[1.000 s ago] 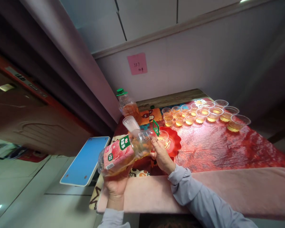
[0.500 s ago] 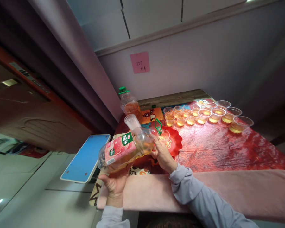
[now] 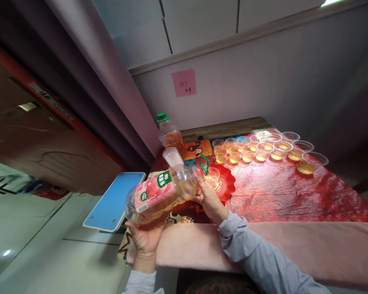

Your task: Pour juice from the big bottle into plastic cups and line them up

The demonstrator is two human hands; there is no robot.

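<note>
A large juice bottle [image 3: 155,192] with a pink label lies tilted nearly on its side in both hands, its mouth pointing right. My left hand [image 3: 147,239] supports the base from below, fingers partly hidden behind it. Around the neck, beside the green handle ring [image 3: 204,164], my right hand [image 3: 210,200] is closed. Under the mouth, a clear plastic cup [image 3: 212,175] stands on a red scalloped plate [image 3: 230,183]; some yellowish liquid shows in it. Behind the bottle is a stack of clear cups [image 3: 172,157].
Several cups of yellow juice [image 3: 264,151] stand in rows at the back right. A second bottle with a green cap [image 3: 170,132] stands at the back left. A red cloth [image 3: 270,196] and pink padding [image 3: 282,245] cover the table. A blue stool [image 3: 113,204] is at the left.
The view has shifted slightly, moving the background a little right. Both hands keep the bottle tilted over the cup, in almost the same pose.
</note>
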